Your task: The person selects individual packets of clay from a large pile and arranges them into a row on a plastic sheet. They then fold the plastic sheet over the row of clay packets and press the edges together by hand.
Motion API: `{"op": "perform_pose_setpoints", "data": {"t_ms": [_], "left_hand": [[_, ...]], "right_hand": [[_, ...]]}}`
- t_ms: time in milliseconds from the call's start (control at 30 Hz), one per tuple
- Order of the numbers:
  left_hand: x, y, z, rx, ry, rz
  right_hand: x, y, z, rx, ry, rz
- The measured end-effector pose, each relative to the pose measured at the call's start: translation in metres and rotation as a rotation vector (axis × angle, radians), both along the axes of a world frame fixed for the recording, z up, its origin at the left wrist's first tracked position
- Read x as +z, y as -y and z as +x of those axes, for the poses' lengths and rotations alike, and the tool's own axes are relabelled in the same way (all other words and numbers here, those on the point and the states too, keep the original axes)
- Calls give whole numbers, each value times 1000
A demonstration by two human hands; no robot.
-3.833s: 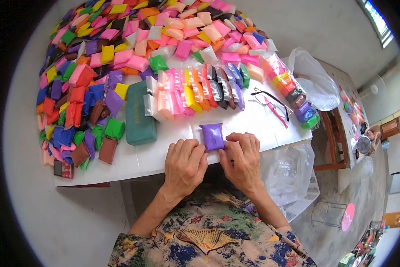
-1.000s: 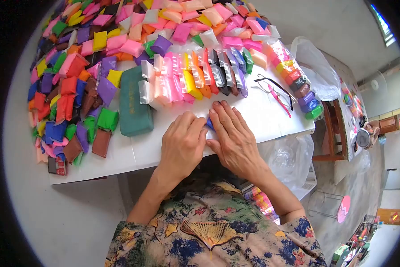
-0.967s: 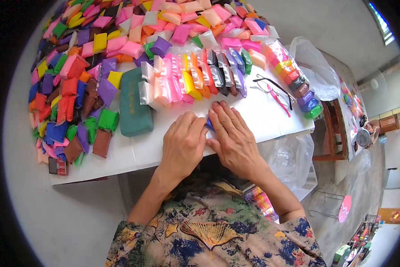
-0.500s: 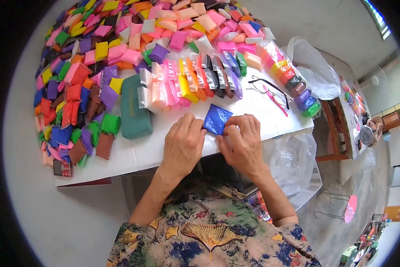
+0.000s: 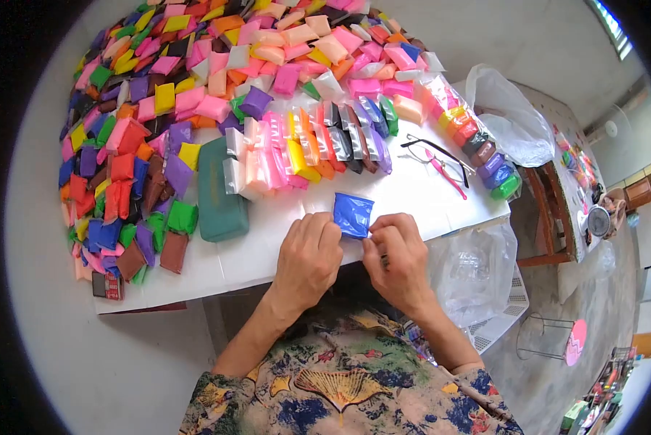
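Note:
A small blue packet [image 5: 353, 215] in clear, shiny wrapping is at the front of the white table, between my two hands. At its lower left corner are the curled fingers of my left hand [image 5: 308, 252], closed on that edge. Thumb and fingertips of my right hand [image 5: 396, 255] pinch together at the lower right corner. Just beyond the blue packet, rows of coloured packets [image 5: 296, 158] stand close together, running from pale pink through yellow, orange, red, black, brown and purple to green. My fingers hide the lower corners of the blue packet.
A green case [image 5: 222, 199] lies left of the rows, beside a large heap of coloured packets [image 5: 122, 168]. To the right are eyeglasses [image 5: 441, 165] and a long clear bag of packets [image 5: 485, 154]. Plastic bags [image 5: 474, 261] hang by the table's right edge; a pink stool [image 5: 574, 342] stands beyond.
The blue packet has turned from a slanted position to nearly square with me. Both hands stay at its lower corners, and the whole view has shifted slightly.

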State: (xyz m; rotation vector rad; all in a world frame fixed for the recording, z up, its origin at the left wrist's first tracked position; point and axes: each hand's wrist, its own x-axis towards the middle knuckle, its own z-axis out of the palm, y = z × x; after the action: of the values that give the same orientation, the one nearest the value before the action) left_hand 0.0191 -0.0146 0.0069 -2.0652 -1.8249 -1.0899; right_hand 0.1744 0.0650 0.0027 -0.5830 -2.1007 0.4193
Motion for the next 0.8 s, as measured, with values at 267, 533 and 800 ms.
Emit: {"op": "perform_pose_setpoints", "data": {"t_ms": [267,533,800], "left_hand": [[-1,-6,20,-83,50,151],[3,-22,15,-81,192,141],[-2,-21,15,-52,104,-15]], "right_hand": [[22,13,20,100,-451,-1122],[26,-39,15,-180,-274,-584],[9,-82,-9,-431,234,37]]}}
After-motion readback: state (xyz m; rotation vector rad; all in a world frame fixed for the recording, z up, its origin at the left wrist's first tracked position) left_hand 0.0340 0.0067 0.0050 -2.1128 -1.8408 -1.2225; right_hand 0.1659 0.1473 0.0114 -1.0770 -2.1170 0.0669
